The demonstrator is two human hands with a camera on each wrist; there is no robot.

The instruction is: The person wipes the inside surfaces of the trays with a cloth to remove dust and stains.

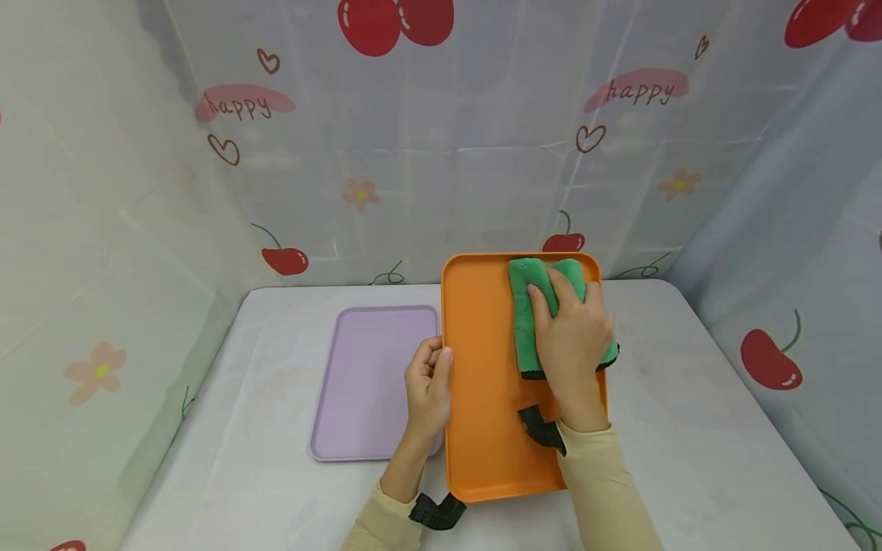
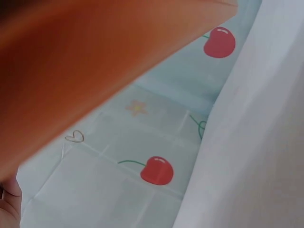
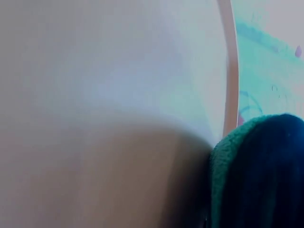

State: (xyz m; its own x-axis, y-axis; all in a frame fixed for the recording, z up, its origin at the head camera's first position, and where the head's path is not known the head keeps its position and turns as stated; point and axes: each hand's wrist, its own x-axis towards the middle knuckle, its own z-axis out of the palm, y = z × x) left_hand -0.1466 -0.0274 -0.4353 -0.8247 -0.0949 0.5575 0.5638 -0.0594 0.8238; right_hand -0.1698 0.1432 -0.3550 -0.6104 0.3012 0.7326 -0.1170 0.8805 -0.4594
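An orange rectangular tray (image 1: 482, 413) with a raised rim is held up and tilted over the table in the head view. My left hand (image 1: 429, 386) grips its left edge, thumb on the near side. Inside the tray's upper right, my right hand (image 1: 573, 329) holds a folded green cloth (image 1: 526, 337) with a dark border against the surface. In the left wrist view the tray's underside (image 2: 95, 61) fills the upper left, with a bit of the hand (image 2: 10, 204) at the edge. The right wrist view shows the cloth (image 3: 225, 166) close to the tray's rim (image 3: 231, 85).
A light purple tray (image 1: 365, 383) lies flat on the white table (image 1: 262, 398), left of the orange one and partly overlapped by it. Curtains (image 1: 468, 153) printed with cherries and flowers stand behind the table and at both sides.
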